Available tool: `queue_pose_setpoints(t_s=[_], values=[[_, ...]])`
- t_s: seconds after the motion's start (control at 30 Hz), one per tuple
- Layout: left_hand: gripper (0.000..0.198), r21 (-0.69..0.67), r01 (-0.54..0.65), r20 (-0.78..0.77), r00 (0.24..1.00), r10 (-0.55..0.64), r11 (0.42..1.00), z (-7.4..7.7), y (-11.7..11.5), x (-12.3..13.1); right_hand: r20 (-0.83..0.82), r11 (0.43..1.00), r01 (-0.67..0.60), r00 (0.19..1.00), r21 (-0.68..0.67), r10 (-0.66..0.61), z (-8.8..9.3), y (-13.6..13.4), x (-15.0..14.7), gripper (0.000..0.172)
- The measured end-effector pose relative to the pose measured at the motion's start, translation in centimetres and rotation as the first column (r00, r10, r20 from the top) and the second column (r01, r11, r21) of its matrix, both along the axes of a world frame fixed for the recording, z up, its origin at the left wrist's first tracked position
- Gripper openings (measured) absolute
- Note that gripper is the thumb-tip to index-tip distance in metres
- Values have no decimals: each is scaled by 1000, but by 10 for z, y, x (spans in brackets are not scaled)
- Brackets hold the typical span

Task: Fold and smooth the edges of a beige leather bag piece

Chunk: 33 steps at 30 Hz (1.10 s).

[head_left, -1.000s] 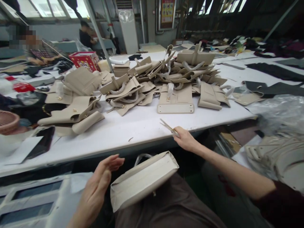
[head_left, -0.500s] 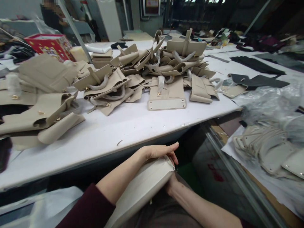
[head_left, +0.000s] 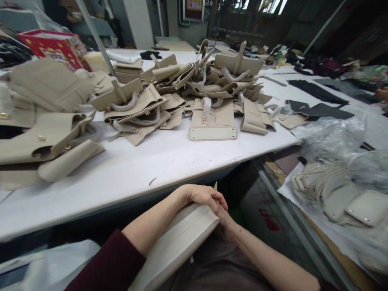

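A pale beige bag piece (head_left: pixel 182 234) with a folded edge lies across my lap, below the table edge. My left hand (head_left: pixel 206 197) bends over its far end, fingers curled and pressed together. Close against it is my right hand (head_left: pixel 224 222), at the piece's right corner; its fingers are mostly hidden behind the left hand and the piece. A small pointed yellowish tip (head_left: pixel 215 186) sticks up just beyond the left hand's knuckles. What it belongs to is hidden.
The white table (head_left: pixel 127 169) carries a heap of beige bag parts (head_left: pixel 218 81) with wrapped handles. Flat beige pieces (head_left: pixel 339 190) and clear plastic (head_left: pixel 333 133) lie at the right. A red box (head_left: pixel 54 48) stands back left. Part of a person shows behind.
My left hand's fingers, stretched to the right before, have curled down over the piece's end. The yellowish tip has come into sight. The view has shifted slightly.
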<state>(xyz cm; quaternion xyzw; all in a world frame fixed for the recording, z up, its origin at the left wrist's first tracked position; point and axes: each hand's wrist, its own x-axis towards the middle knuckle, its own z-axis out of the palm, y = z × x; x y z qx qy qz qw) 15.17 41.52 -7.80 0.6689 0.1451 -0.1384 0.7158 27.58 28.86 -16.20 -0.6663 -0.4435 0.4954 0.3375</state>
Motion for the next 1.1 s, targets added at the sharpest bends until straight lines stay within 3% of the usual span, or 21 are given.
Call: queue_pose_setpoints(t_s=[0.07,0.17,0.27,0.37,0.6,1.1], values=[[45,-58,-7,-3,1000,7,998,1,-1,-1,13,998,37,999,-57,-36,12,-11,35,38],[48,-100,-18,-3,1000,18,995,1,-2,-2,47,989,73,997,-129,-67,48,-31,89,50],[48,-76,-16,1,1000,16,997,-1,-2,-2,-31,919,-148,989,-365,147,89,-46,114,54],[47,-55,-7,23,1000,8,998,-4,-1,-2,-99,818,-369,926,-442,365,109,-49,104,52],[51,108,-35,22,999,32,994,4,-1,-5,-43,798,-426,891,-427,452,98,-31,70,50],[76,192,74,-28,997,-70,979,2,7,-3,-115,777,-373,923,-507,368,98,-28,56,40]])
